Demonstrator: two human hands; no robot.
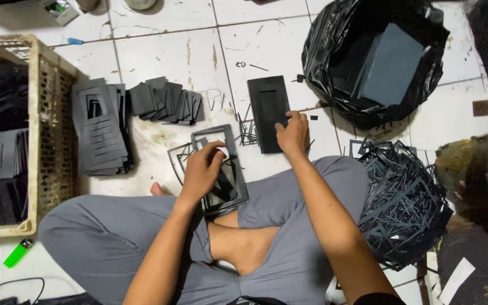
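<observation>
Two hands [201, 169] [292, 134] grip frame [227, 189], touch sheet stack [268, 110].

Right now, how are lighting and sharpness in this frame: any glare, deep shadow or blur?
Head view: even light on the white floor tiles; faint sheen on the black plastic bag; the crate interior and right edge sink into shadow; both the left hand and right hand look sharp.

Your black die-cut sheets [268, 113] look matt, possibly foam; bag [334, 51] glossy plastic; floor tiles [165, 51] smooth, stained.
</observation>
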